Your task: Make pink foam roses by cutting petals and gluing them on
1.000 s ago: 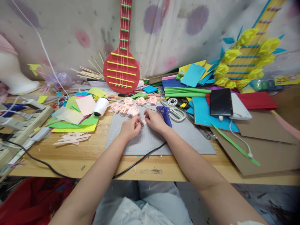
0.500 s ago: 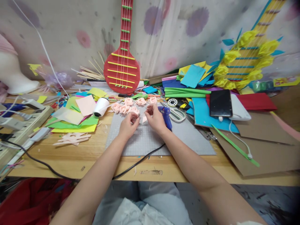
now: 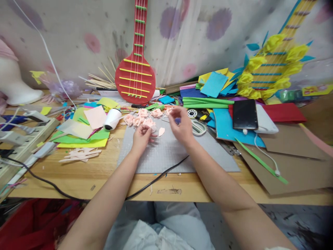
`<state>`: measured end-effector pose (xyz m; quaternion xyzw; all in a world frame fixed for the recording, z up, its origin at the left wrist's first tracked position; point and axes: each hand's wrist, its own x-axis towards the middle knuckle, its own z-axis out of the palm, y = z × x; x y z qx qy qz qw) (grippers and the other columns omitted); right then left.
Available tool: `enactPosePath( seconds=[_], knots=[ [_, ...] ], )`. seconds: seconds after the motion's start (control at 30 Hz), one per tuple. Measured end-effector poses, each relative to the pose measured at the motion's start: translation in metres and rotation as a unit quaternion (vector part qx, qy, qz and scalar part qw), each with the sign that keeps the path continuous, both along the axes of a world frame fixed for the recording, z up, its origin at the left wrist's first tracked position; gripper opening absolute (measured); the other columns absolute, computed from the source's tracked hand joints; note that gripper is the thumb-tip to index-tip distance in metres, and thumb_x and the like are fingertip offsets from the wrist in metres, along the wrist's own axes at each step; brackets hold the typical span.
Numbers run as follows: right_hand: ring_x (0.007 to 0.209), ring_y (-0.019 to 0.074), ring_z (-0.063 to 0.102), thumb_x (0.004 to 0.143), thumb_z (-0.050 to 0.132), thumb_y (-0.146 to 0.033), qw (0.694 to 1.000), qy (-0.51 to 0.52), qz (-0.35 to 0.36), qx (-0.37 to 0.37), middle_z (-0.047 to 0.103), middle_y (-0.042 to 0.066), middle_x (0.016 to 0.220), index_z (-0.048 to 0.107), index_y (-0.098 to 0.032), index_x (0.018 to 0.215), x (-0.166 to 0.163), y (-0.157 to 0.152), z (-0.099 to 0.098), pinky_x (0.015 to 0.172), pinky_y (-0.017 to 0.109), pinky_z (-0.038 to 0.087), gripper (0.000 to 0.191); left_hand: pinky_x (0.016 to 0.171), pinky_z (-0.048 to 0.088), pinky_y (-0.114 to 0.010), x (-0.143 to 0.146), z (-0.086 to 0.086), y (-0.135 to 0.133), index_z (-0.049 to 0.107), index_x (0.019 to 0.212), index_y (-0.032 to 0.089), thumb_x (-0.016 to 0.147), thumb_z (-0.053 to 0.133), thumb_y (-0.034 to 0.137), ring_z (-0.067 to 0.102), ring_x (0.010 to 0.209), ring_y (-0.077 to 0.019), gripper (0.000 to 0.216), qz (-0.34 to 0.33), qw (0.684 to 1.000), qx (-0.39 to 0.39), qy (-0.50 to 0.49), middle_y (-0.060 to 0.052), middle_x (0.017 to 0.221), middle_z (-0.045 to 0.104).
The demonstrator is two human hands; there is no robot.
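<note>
My left hand [image 3: 142,139] is over the grey cutting mat [image 3: 161,156], fingertips pinched together beside a cluster of pale pink paper roses [image 3: 137,121]. What sits in the pinch is too small to make out. Just right of those fingertips a loose pink paper petal [image 3: 161,131] shows above the mat. My right hand [image 3: 181,126] is raised further right, fingers loosely curved and thumb apart, with no object visible in it. It covers most of a blue glue gun [image 3: 178,120]. Beside it are scissors with pale handles [image 3: 199,127].
A red paper instrument [image 3: 135,80] stands behind the mat. To the left lie a white spool [image 3: 112,118], coloured sheets [image 3: 83,142] and a power strip [image 3: 28,142]. A black cable [image 3: 158,177] crosses the front. At right are a phone [image 3: 244,114] and brown cardboard [image 3: 291,170].
My right hand has moved right and opened away from my left hand, now covering the glue gun. The petal between the hands shows more fully. My left hand has barely moved.
</note>
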<state>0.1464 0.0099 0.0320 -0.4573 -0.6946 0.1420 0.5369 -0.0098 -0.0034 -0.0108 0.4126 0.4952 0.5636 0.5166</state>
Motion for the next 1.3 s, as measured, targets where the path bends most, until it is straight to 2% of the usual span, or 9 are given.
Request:
enactPosePath(
  seconds=[0.1,0.2,0.37,0.47,0.57,0.73,0.87,1.03,1.3],
  knots=[
    [0.091,0.0185,0.053,0.083,0.041,-0.039,0.994,0.028,-0.110,0.001,0.054,0.009,0.099,0.044,-0.019,0.110,0.027,0.003,0.006,0.082,0.036,0.043,0.034,0.038,0.043,-0.019,-0.002,-0.001,-0.001,0.042,0.080,0.018,0.062,0.063,0.032,0.065,0.058,-0.0170,0.031,0.017,1.000,0.003,-0.009,0.002,0.066,0.060],
    [0.087,0.0202,0.053,0.074,0.053,-0.051,0.984,-0.020,-0.159,-0.072,0.055,0.010,0.096,0.048,-0.016,0.105,0.048,0.004,-0.013,0.080,0.038,0.043,0.047,0.038,0.043,-0.018,-0.002,-0.002,0.000,0.042,0.085,0.019,0.061,0.064,0.030,0.067,0.066,-0.0188,0.034,0.040,0.999,0.008,-0.011,0.000,0.071,0.062],
    [0.093,0.0251,0.053,0.064,0.064,-0.050,0.961,-0.133,-0.179,-0.161,0.058,0.014,0.101,0.053,-0.013,0.101,0.055,0.006,-0.048,0.082,0.040,0.042,0.054,0.043,0.048,-0.020,-0.005,-0.004,0.001,0.048,0.086,0.018,0.059,0.067,0.030,0.066,0.072,-0.0182,0.035,0.071,0.997,0.033,0.027,-0.001,0.072,0.063],
    [0.087,0.0255,0.057,0.068,0.060,-0.044,0.951,-0.147,-0.165,-0.214,0.062,0.013,0.091,0.060,-0.013,0.092,0.051,0.006,-0.050,0.078,0.039,0.043,0.039,0.043,0.048,-0.022,-0.007,-0.005,0.002,0.050,0.085,0.017,0.060,0.066,0.030,0.066,0.071,-0.0191,0.032,0.074,0.996,0.032,0.031,-0.002,0.071,0.064],
    [0.079,0.0247,0.059,0.070,0.057,-0.048,0.954,-0.081,-0.167,-0.237,0.064,0.012,0.081,0.062,-0.013,0.087,0.046,0.003,-0.045,0.072,0.038,0.044,0.039,0.043,0.049,-0.021,-0.009,-0.005,0.003,0.052,0.084,0.016,0.062,0.065,0.027,0.067,0.068,-0.0185,0.028,0.094,0.995,0.029,0.036,-0.003,0.070,0.065],
    [0.064,0.0165,0.056,0.070,0.055,-0.055,0.971,0.101,-0.028,-0.213,0.063,0.006,0.074,0.062,-0.015,0.087,0.035,-0.003,-0.042,0.061,0.030,0.046,0.045,0.044,0.048,-0.019,-0.009,-0.006,0.004,0.052,0.087,0.016,0.065,0.062,0.024,0.067,0.068,-0.0166,0.025,0.104,0.992,0.019,0.073,-0.003,0.073,0.066],
    [0.063,0.0139,0.053,0.067,0.060,-0.052,0.976,0.005,0.081,-0.203,0.061,0.002,0.072,0.062,-0.016,0.080,0.028,-0.008,-0.042,0.063,0.027,0.044,0.038,0.047,0.050,-0.021,-0.008,-0.008,0.005,0.053,0.089,0.016,0.066,0.062,0.024,0.067,0.069,-0.0170,0.026,0.107,0.991,0.017,0.080,-0.004,0.075,0.066],
    [0.061,0.0130,0.050,0.070,0.058,-0.051,0.974,-0.073,0.091,-0.194,0.057,-0.001,0.066,0.061,-0.017,0.078,0.026,-0.013,-0.040,0.060,0.025,0.040,0.035,0.047,0.050,-0.022,-0.008,-0.008,0.006,0.052,0.090,0.016,0.067,0.061,0.023,0.067,0.071,-0.0180,0.026,0.106,0.992,0.015,0.071,-0.005,0.076,0.066],
    [0.059,0.0124,0.047,0.072,0.057,-0.050,0.973,-0.093,0.093,-0.190,0.055,-0.001,0.065,0.058,-0.019,0.073,0.025,-0.013,-0.040,0.057,0.024,0.036,0.031,0.047,0.050,-0.024,-0.008,-0.008,0.007,0.052,0.089,0.015,0.066,0.061,0.021,0.067,0.070,-0.0191,0.025,0.105,0.993,0.019,0.051,-0.005,0.075,0.066]
  ],
)
